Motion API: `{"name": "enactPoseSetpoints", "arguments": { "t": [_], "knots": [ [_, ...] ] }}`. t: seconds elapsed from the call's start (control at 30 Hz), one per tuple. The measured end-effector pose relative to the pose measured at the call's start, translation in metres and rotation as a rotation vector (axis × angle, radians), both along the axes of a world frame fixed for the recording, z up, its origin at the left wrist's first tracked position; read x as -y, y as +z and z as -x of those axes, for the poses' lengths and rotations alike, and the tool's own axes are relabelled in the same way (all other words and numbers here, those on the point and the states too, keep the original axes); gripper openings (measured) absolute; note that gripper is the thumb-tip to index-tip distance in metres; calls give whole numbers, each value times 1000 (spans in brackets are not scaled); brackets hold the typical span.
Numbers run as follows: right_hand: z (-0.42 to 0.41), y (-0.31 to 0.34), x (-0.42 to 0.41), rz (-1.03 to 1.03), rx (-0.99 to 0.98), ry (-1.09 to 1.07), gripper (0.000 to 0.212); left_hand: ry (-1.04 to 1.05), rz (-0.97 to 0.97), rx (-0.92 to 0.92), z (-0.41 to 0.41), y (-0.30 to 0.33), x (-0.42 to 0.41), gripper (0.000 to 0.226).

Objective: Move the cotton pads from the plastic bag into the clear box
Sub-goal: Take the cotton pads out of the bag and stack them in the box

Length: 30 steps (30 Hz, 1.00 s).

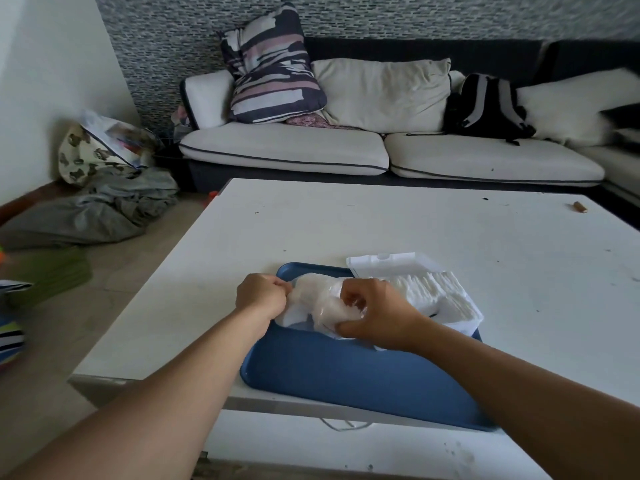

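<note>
Head view. A white table [346,230] stands before a sofa [287,150]. A blue tray [339,375] lies at the table's near edge, its near side overhanging slightly.

The bag [313,301], crumpled clear plastic, sits on the far left part of the tray. Both hands are on it. The left hand [261,296] is closed in a fist, pinching the bag's left end between thumb and curled fingers. The right hand [375,317] has its fingers curled down into the bag's right side, with the thumb pressed along the bag's near edge; whether those fingers hold pads inside cannot be told.

The box [464,315] stands on the far right part of the tray, touching the bag's right side. Its lid [391,266] is open, hinged back away from the person. A thick stack of white pads [433,291] already fills the box. White material shows through the bag's plastic, so some contents remain in it.

Elsewhere: a small brown object [579,206] lies near the far right corner of the table. On the sofa are a striped cushion [273,67], a cream cushion [384,91] and a black backpack [485,105]. On the floor at left lies a heap of grey cloth [104,209], with a patterned bag [93,150] behind it.
</note>
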State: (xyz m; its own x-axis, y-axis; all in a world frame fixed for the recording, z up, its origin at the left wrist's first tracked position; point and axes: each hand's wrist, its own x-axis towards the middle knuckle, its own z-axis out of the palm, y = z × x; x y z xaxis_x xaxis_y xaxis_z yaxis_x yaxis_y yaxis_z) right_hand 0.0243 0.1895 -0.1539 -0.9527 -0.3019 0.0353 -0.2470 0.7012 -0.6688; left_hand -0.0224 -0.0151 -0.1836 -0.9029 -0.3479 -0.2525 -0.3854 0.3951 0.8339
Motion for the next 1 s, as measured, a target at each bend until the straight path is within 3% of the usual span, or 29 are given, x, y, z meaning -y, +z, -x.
{"name": "enactPoseSetpoints", "arguments": {
  "t": [0.13, 0.2, 0.3, 0.4, 0.43, 0.5, 0.57, 0.7, 0.83, 0.9, 1.0],
  "knots": [
    [-2, 24, -16, 45, 56, -45, 35, -4, -10, 12, 2, 0, 0, 15],
    [-6, 37, -28, 198, 162, -47, 41, -41, 0, 67, 3, 0, 1, 16],
    [-12, 50, -45, 566, 357, -20, 29, -32, 4, 128, -3, 9, -6, 29],
    [-11, 50, -50, 860, 489, 15, 33, 17, 87, -136, -13, 40, -24, 47],
    [-9, 50, -46, 900, 505, 18, 33, 3, 25, -258, -20, 55, -35, 48],
    [-8, 48, -35, 927, 513, 29, 23, -60, -275, -382, -38, 84, -61, 43],
    [-9, 49, -21, 1016, 551, -9, 30, -119, -555, -368, -57, 98, -84, 49],
    [-16, 58, -3, 1181, 665, -153, 31, -10, -752, -281, -72, 104, -103, 70],
    [-11, 53, 3, 1113, 582, -294, 44, 76, -881, -160, -68, 101, -104, 73],
    [-8, 46, 7, 923, 461, -383, 51, 35, -836, -129, -70, 97, -110, 65],
    [-8, 47, 8, 764, 252, -403, 34, -31, -719, -129, -69, 92, -117, 46]
  ]
}}
